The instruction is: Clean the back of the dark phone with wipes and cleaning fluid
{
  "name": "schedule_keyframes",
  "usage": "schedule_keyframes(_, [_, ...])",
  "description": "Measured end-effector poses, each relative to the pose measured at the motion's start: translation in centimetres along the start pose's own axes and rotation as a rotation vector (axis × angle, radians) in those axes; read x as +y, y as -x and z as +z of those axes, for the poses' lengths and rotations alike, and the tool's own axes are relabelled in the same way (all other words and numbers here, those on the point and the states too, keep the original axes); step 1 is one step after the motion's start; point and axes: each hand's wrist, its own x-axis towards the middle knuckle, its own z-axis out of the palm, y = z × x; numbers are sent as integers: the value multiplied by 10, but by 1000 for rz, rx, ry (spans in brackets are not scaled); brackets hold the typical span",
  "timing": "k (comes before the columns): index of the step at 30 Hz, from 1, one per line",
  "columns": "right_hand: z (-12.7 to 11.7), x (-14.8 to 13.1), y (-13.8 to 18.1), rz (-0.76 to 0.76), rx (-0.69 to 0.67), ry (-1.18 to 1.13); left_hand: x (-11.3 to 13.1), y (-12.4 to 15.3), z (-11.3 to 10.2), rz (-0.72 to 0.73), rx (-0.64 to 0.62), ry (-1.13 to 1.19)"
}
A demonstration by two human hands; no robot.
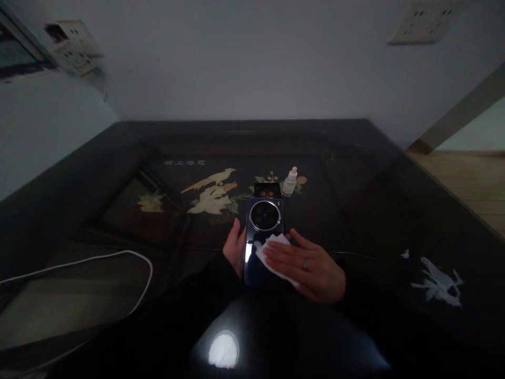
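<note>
My left hand point(235, 247) grips the left edge of a dark blue phone point(263, 226) lying back-up, its round camera ring facing me. My right hand point(311, 266) lies across the phone's lower half, fingers pressed flat on a white wipe point(272, 250) against the phone's back. A ring shows on one finger of my right hand. A small clear dropper bottle point(290, 182) with a white cap stands upright just beyond the phone, to the right. A small dark box point(267, 190) sits right behind the phone's top edge.
The dark lacquered table point(355, 200) has inlaid birds and flowers point(211, 192) in its middle. A white cable point(118, 263) loops at the left. Another pale inlay point(437, 284) is at the right. Wall sockets point(424, 21) hang above; wooden floor point(465, 184) shows at right.
</note>
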Motion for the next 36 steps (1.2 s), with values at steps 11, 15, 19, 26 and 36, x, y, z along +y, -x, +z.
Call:
schedule_keyframes(11, [-3,9,5,243,161,49,-2,2,-14,-72,-169,8])
schedule_keyframes(15, [-5,11,2,366,225,4,-7,7,-16,-103,-257,-3])
schedule_keyframes(19, [-10,11,-1,445,234,-55,-15,6,-26,-151,-286,-73])
schedule_keyframes(26, [-8,1,-7,339,135,18,-26,8,-31,-125,-229,-158])
schedule_keyframes(36, [-1,1,4,153,147,93,-16,10,-21,-130,-278,-76])
